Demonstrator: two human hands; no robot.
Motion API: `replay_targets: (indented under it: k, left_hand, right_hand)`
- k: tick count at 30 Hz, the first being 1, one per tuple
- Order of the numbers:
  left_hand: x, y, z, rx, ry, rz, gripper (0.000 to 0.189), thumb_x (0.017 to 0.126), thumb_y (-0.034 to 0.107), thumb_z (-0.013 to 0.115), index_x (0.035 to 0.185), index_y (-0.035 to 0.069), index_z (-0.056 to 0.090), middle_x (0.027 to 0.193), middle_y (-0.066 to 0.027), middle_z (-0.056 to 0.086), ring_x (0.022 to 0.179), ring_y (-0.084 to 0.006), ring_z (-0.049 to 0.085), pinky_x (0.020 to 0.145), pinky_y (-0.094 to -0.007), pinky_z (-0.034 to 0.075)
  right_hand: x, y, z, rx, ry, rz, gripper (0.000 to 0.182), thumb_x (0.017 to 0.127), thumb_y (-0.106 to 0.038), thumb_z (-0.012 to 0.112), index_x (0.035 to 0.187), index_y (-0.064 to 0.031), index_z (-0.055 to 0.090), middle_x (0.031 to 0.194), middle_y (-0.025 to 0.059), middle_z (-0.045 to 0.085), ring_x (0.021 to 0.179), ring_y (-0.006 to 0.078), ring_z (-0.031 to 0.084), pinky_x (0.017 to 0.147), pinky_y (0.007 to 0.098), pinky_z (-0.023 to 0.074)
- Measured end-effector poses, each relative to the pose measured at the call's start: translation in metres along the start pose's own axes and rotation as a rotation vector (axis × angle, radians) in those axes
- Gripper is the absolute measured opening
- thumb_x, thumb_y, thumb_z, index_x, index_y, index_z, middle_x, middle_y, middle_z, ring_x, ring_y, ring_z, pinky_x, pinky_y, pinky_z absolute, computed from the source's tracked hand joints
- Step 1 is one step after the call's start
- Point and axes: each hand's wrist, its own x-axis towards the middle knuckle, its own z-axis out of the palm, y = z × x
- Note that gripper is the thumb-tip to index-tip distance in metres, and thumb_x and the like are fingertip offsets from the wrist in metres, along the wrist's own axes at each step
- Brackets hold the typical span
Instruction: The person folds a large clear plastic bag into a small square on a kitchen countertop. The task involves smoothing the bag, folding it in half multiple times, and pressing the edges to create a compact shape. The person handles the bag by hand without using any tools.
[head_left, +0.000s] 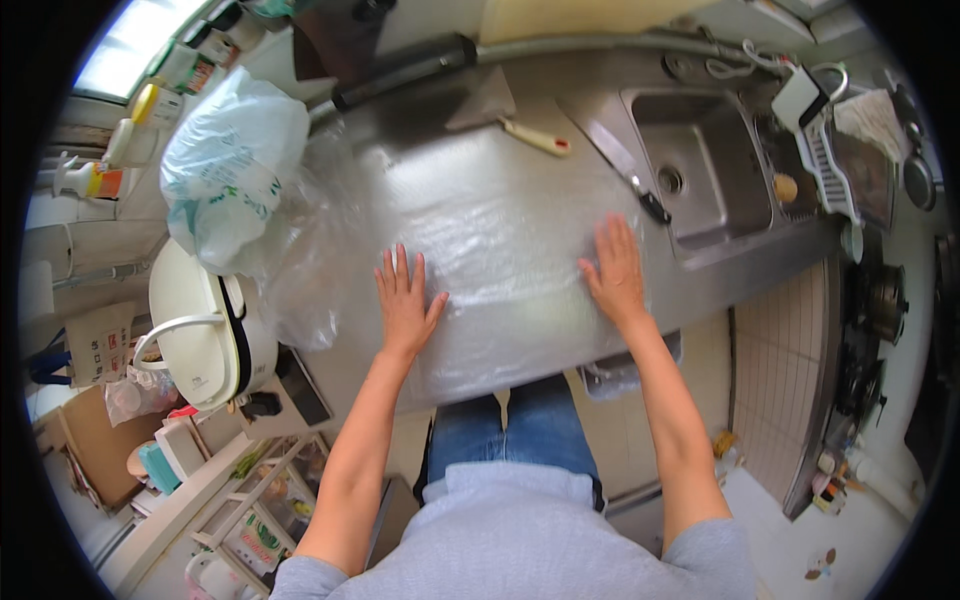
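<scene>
A sheet of clear plastic film (495, 292) lies over the steel counter (705, 281) before me. My left hand (406, 304) rests palm down near its left side, fingers spread. Near its right side is my right hand (616, 274), palm down with the thumb apart, its fingertips slightly blurred. Neither hand grips anything. Beyond them lie a dough scraper or wide blade with a cream handle (536, 138) and a knife with a black handle (654, 207), its blade pointing away from me. Crumpled clear plastic (304, 255) lies left of my left hand.
A filled white plastic bag (229, 165) stands at the left, above a white rice cooker (199, 330). The steel sink (701, 165) is at the right, with a dish rack (829, 165) beyond it. A plastic container (630, 375) shows below the counter edge.
</scene>
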Motion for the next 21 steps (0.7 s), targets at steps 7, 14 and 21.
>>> replay_targets:
  k: [7,14,21]
  left_hand:
    - [-0.116,0.046,-0.009,-0.216,-0.361,0.315,0.079,0.073,0.023,0.076,0.141,0.009,0.039,0.149,-0.0154,0.034,0.14,-0.0351,0.028,0.113,-0.0497,0.024]
    - [-0.157,0.036,-0.004,-0.266,-0.115,0.131,0.046,0.071,0.007,0.074,0.116,0.008,0.062,0.137,-0.0129,0.049,0.125,-0.0341,0.047,0.102,-0.0459,0.039]
    - [-0.137,0.024,-0.027,-0.239,-0.106,0.195,0.03,0.074,-0.002,0.062,0.102,0.007,0.066,0.127,-0.0096,0.058,0.116,-0.0314,0.054,0.095,-0.0422,0.045]
  right_hand:
    - [-0.122,0.001,-0.042,0.067,-0.342,-0.225,0.06,0.075,-0.015,0.068,0.131,-0.0093,0.051,0.141,0.0122,0.044,0.133,0.0309,0.039,0.108,0.0444,0.0356]
    - [-0.142,0.045,-0.056,0.09,-0.186,-0.254,0.026,0.077,-0.002,0.058,0.102,-0.0056,0.066,0.123,0.0093,0.06,0.12,0.0288,0.053,0.099,0.0409,0.0459]
    - [-0.115,0.045,-0.076,0.198,-0.044,-0.109,0.019,0.077,-0.007,0.068,0.096,-0.0048,0.066,0.116,0.0102,0.063,0.116,0.0285,0.055,0.103,0.0453,0.041]
